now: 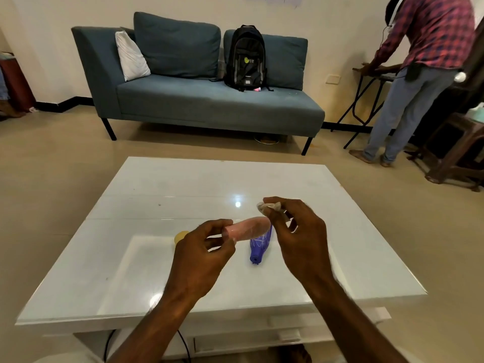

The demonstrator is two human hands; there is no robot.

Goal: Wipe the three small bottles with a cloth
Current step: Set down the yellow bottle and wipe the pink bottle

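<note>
My left hand (201,255) holds a small pink bottle (248,229) by one end, lying sideways above the white table (131,271). My right hand (296,237) pinches a small crumpled pale cloth (267,206) just above the bottle's far end. A purple bottle (258,247) lies on its side on the table under the pink one, its cap toward me. A yellowish bottle (180,236) shows only a small part behind my left hand.
Beyond the table stands a blue sofa (209,100) with a black backpack (246,58). At the right a person (419,74) in a checked shirt bends over a small folding table. Dark wooden furniture (458,148) stands at the far right.
</note>
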